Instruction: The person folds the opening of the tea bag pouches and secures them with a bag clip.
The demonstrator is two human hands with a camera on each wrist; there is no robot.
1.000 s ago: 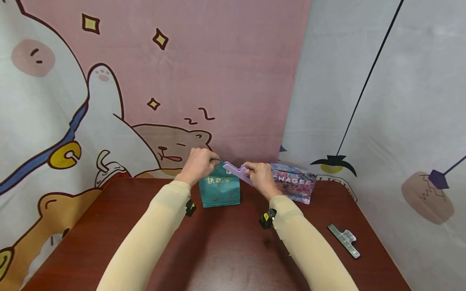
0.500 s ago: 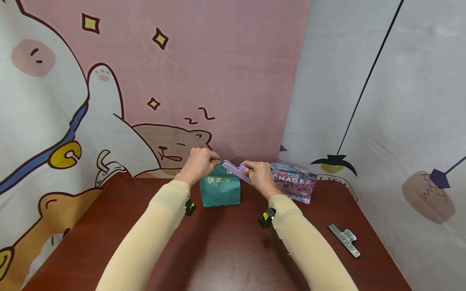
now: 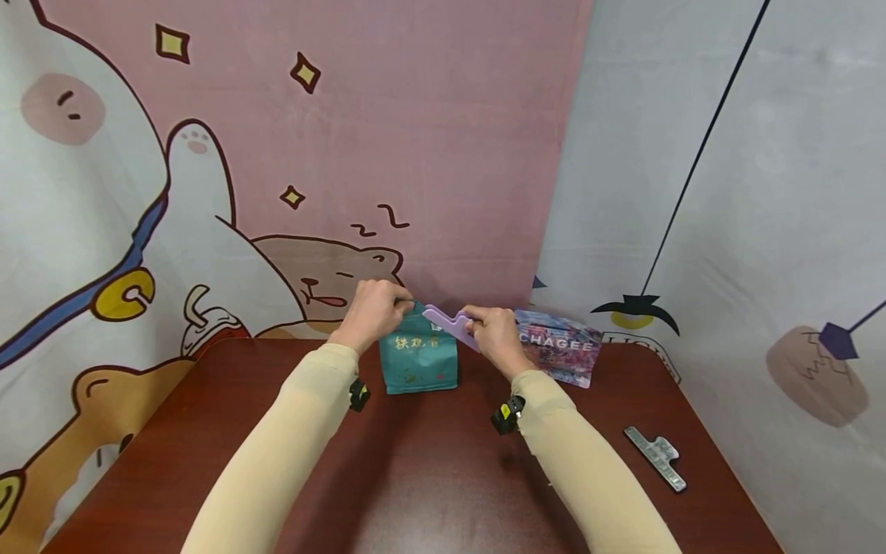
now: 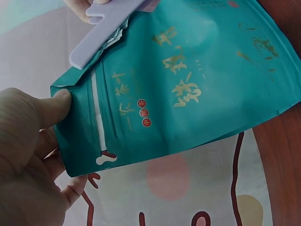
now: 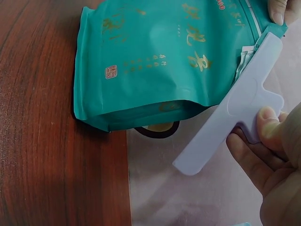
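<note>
A teal tea bag (image 3: 418,368) with gold lettering stands near the back of the table. My left hand (image 3: 371,314) pinches its upper corner; in the left wrist view the thumb (image 4: 59,104) lies on the front, with fingers behind. My right hand (image 3: 498,338) holds a pale purple bag clip (image 3: 451,327) by its handle, thumb on one side and fingers on the other. Seen from the right wrist, the clip (image 5: 242,96) slants across the bag's top edge, and one end juts past the bag. Whether its jaws grip the bag I cannot tell.
Behind my right hand a colourful pouch (image 3: 562,352) marked CHAGEE leans at the back. A silver-grey bag clip (image 3: 655,458) lies on the right of the dark red table (image 3: 429,477). A cartoon-printed cloth (image 3: 471,154) hangs close behind the table.
The left hand has shifted slightly left and up at the bag's corner. Early on, the purple clip moved a little left and up; since then it has stayed about still.
</note>
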